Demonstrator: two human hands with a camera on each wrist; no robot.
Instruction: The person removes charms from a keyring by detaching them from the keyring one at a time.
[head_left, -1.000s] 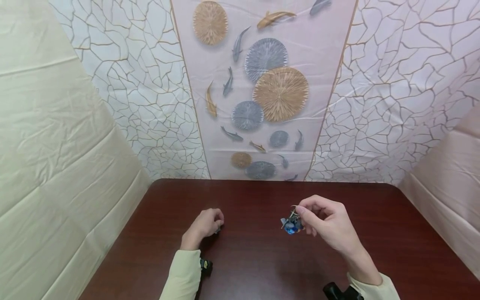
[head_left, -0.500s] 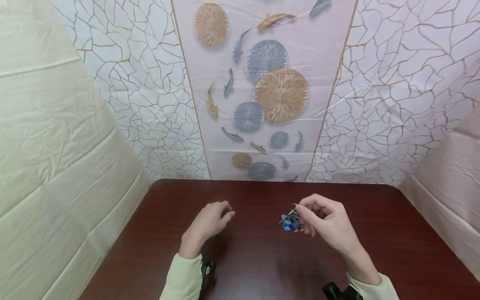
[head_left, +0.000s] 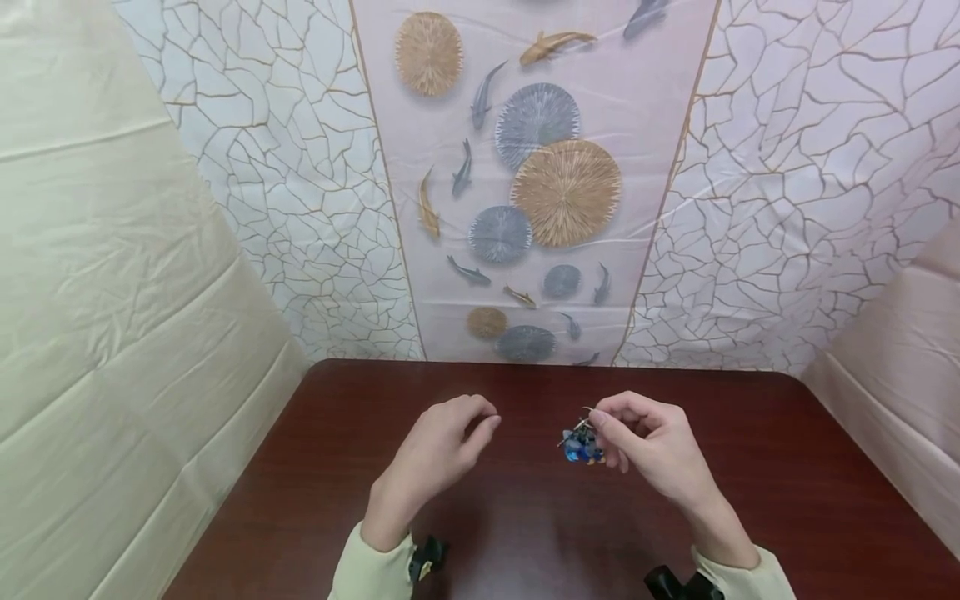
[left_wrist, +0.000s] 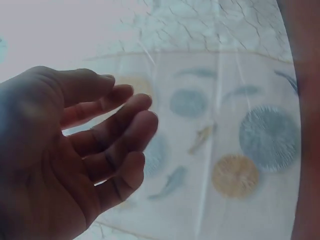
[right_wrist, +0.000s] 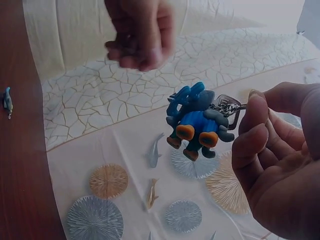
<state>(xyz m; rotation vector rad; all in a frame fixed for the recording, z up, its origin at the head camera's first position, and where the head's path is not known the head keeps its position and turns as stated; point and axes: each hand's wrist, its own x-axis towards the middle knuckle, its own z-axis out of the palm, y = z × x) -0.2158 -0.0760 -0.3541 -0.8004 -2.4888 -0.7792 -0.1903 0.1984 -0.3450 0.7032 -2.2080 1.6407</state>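
My right hand (head_left: 660, 450) holds a key ring (right_wrist: 232, 107) between thumb and fingertips, raised over the table. From its chain hangs a bunch of small figures (right_wrist: 197, 122), blue and grey with orange feet, also seen as a blue cluster (head_left: 582, 444) in the head view. My left hand (head_left: 438, 442) is in the air left of the bunch, fingers loosely bent with nothing between them; its palm (left_wrist: 45, 165) shows bare in the left wrist view. On the table, one more small blue-grey figure (right_wrist: 8, 101) lies at the right wrist view's left edge; my left hand hides that spot in the head view.
The dark red-brown table (head_left: 525, 533) reaches back to a hanging cloth (head_left: 480, 167) printed with fish and round discs. Plain cream cloths (head_left: 135, 333) stand on both sides. A black wrist camera (head_left: 427, 557) sits on my left wrist.
My left hand has left the small figure on the table, risen and moved right toward the bunch. The right hand stays in place while the hanging figures swing and turn a little.
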